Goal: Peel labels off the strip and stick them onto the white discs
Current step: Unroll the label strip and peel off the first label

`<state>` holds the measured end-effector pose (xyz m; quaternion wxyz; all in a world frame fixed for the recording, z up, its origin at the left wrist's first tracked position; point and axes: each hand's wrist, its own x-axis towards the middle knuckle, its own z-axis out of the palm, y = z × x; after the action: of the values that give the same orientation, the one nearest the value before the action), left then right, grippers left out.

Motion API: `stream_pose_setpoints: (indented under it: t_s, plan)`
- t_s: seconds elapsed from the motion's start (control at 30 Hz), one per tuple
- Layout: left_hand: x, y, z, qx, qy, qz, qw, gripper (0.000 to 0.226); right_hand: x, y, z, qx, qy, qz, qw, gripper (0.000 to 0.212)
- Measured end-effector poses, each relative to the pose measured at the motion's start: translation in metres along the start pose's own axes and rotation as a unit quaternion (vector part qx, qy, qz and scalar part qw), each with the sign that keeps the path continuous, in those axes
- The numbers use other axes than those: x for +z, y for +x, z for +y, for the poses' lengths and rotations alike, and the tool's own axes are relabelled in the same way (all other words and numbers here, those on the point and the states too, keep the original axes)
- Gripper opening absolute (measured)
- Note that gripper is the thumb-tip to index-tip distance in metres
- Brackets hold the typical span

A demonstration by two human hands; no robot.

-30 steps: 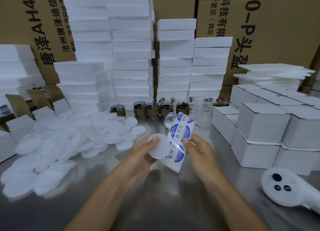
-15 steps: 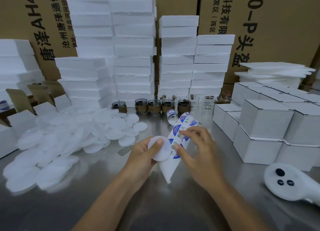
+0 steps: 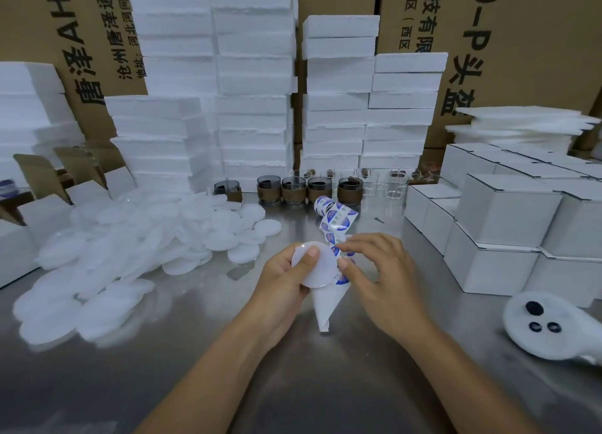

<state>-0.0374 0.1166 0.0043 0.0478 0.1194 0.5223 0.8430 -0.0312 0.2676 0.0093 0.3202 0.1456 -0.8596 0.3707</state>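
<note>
Left hand (image 3: 283, 280) grips a round white plastic disc (image 3: 312, 271) above the steel counter (image 3: 325, 384); right hand (image 3: 381, 277) pinches a label (image 3: 342, 275) on the blue-printed paper strip (image 3: 335, 220). Heaped discs (image 3: 130, 254) at left look unlabelled: task barely begun

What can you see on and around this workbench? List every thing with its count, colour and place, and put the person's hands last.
held disc: one, white, centre foreground.
label strip: one, blue-and-white, passing behind the held disc.
loose discs: many, white, heaped left.
sleeved cups: five, dark glass with brown sleeves, back row.
clear glasses: several, colourless, right of those cups.
foam blocks: many, white, stacked behind.
cartons: many, white, right.
cardboard boxes: several, brown, rear.
handheld device: one, white, front right.
table: one, grey metal, underneath.
left hand: grips the held disc.
right hand: pinches the label strip.
</note>
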Motion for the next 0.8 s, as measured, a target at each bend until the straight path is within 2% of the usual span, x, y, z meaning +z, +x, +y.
stream_pose_setpoints:
  t_s: [0.33,0.47,0.7,0.8]
  plan:
    - [0.0000,-0.0043,0.0045,-0.025,0.029,-0.029,0.999,0.024,-0.0003,-0.0027,-0.0005,0.032,-0.004,-0.003,0.999,0.015]
    - [-0.0012,-0.0058,0.0058,-0.025,0.052,-0.043,0.997,0.018,-0.0015,-0.0037,-0.0018,0.048,0.007,-0.025,0.999,0.022]
    - [-0.0019,-0.0048,0.0059,-0.031,0.073,-0.040,0.996,0.020,-0.0022,-0.0037,-0.0046,0.055,0.024,-0.046,0.997,0.014]
    - [-0.0031,-0.0026,0.0056,-0.034,0.051,-0.041,0.997,0.022,-0.0025,-0.0051,-0.0077,0.055,0.033,-0.051,0.997,0.024]
